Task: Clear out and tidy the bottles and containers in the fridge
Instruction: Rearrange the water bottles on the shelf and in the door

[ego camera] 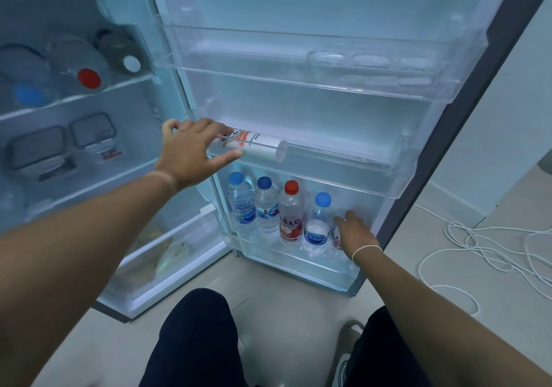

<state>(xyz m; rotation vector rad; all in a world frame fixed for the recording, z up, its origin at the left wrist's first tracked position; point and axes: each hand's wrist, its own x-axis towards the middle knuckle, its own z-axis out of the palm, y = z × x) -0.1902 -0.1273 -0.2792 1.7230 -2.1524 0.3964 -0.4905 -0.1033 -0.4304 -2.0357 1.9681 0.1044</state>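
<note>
The fridge stands open and the tidying looks partly done. The left hand [191, 150] is wrapped around a white tube [254, 146], lying sideways at the middle door shelf [358, 165]; its grip is closed on the tube. Whether the tube is going in or coming out cannot be told. The right hand [355, 234] reaches into the bottom door shelf [298, 264], its fingers curled onto a small bottle [337, 237] with a pink label; the grip seems to be closing on it, though the hand hides most of it.

Just left of the right hand stand four bottles in a neat upright row: two with blue caps [242, 201], a red-capped one [290, 213], and another blue-capped one [318, 225] touching the small bottle. The top door shelf [298, 82] holds only a clear tray.

Left of the left hand, the main compartment still needs work: bottles [86, 67] lie on their sides on the upper shelf, and lidded boxes [38, 150] sit below.

The blue-capped bottle crowds the right hand's reach. A white cord [478, 246] loops on the floor to the right, a likely trip risk.
</note>
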